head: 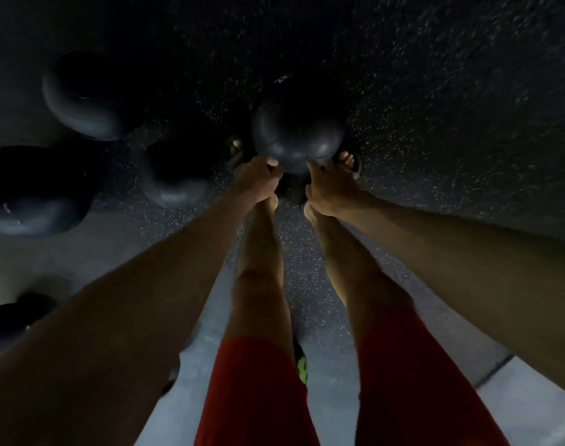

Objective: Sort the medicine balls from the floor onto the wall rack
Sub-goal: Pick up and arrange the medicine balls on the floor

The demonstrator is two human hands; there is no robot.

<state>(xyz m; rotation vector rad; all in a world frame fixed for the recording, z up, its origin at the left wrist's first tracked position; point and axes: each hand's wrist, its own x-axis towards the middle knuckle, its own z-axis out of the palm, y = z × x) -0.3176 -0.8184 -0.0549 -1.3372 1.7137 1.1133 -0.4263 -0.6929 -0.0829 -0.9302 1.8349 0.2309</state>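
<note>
Medicine ball, black and dimly lit, sits on the dark speckled floor between the person's two feet. Its far side fades into shadow, so its outline there is hard to trace. The left hand meets the ball's near lower edge on one side and the right hand meets it on the other. The left hand's fingers look bent against the ball and the right hand's fingers reach forward onto it. The fingertips of both are lost in the dark under the ball, so I cannot tell whether either hand is grasping it or only touching it.

The left foot shows only its toes and part of a sandal beside the ball, and the right foot likewise. The rest of each foot is covered by the hands.

Four more dark balls lie well apart from the hands. One is far back, smeared by blur. A large one is cut off by the frame edge. A smaller one lies just beside the left forearm. A fourth is mostly hidden behind the left arm.

Red shorts fill the bottom of the view. Between the thighs a small bright green object shows, too little of it visible to identify.
</note>
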